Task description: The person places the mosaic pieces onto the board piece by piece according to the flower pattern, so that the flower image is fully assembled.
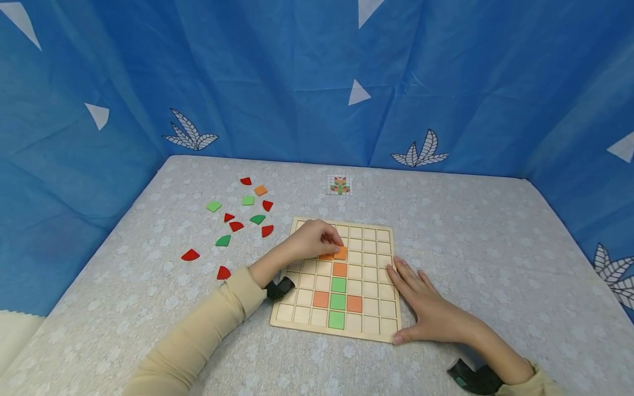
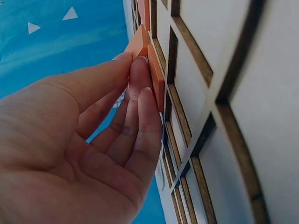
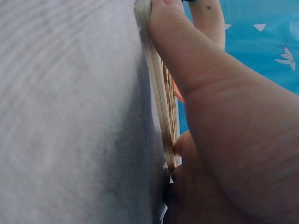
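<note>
My left hand [image 1: 313, 240] pinches an orange square tile [image 2: 138, 43] between thumb and fingertips, one edge tipped up from the wooden grid board [image 1: 369, 320]. Beside it, partly hidden by my fingers, is a second orange tile [image 2: 157, 77]. Below in the same column lie an orange tile [image 1: 339, 269], then light green tiles [image 1: 338, 302] down to the near row. Orange-red tiles [image 1: 321, 299] flank this column on both sides. My right hand [image 1: 427, 312] rests spread along the board's right side, its thumb at the near right corner and fingertips on the right edge.
Left of the board lie loose pieces: several red quarter-round pieces [image 1: 190, 255], dark green ones [image 1: 223, 241], light green squares [image 1: 248, 201] and an orange square [image 1: 260, 190]. A small pattern card [image 1: 339, 185] lies behind the board. Blue curtain [image 1: 297, 82] encloses the patterned tabletop [image 1: 470, 231].
</note>
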Available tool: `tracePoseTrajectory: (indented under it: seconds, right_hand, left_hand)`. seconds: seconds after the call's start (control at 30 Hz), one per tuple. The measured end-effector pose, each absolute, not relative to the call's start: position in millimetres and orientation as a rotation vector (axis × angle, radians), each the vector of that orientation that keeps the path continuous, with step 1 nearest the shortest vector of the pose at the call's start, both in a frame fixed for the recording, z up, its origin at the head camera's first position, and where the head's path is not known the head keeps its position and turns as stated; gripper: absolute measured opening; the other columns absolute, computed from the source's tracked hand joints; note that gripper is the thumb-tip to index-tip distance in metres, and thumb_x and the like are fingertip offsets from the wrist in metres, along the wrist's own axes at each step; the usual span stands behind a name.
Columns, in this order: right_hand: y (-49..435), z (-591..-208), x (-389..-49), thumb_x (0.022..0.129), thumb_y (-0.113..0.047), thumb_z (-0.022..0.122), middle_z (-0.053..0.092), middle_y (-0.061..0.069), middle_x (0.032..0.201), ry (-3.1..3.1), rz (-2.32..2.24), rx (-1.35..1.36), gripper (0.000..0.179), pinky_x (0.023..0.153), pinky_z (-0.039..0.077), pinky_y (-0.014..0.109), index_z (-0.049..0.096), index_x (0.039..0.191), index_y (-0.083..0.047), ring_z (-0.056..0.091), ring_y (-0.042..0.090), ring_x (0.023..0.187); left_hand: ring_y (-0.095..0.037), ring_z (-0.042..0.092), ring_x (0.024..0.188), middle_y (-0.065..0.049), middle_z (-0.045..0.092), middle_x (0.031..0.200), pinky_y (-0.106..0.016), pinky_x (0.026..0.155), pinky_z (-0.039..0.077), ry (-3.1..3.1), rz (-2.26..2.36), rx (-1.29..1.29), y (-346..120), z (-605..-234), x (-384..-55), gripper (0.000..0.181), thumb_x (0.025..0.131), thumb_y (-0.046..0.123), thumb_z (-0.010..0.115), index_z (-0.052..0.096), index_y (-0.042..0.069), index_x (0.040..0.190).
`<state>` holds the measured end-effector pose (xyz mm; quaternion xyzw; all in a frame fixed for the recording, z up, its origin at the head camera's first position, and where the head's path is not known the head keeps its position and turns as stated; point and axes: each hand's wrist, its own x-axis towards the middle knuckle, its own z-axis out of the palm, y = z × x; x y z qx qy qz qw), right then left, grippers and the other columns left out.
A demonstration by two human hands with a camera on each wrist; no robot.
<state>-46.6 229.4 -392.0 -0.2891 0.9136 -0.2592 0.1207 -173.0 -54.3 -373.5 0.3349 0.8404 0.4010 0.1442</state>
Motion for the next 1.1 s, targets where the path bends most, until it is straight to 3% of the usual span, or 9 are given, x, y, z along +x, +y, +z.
tracePoseTrajectory:
  seconds: [0.4,1.1]
  right_hand:
    - [229.7,-392.5,-46.5,0.063,-0.064,0.073,-0.005,0.018,0.153,2.671,-0.757,-0.844,0.125,0.106,-0.007,0.048,0.006,0.15,-0.005,-0.003,0.032,0.139]
    - [230.1,-393.4,-46.5,0.064,-0.063,0.073,-0.005,0.018,0.153,2.667,-0.761,-0.851,0.124,0.106,-0.007,0.048,0.006,0.15,-0.005,-0.003,0.032,0.139]
  left_hand:
    - [-0.006,0.055,0.065,0.008,0.061,0.072,-0.023,0.063,0.045,2.486,1.062,1.023,-52.2,-373.8,-168.0,0.004,0.084,0.012,0.072,0.072,0.008,0.084]
    - [-0.007,0.056,0.071,0.004,0.062,0.084,-0.023,0.066,0.046,2.486,1.205,1.05,-53.6,-373.8,-166.2,0.005,0.085,0.009,0.07,0.073,0.008,0.088]
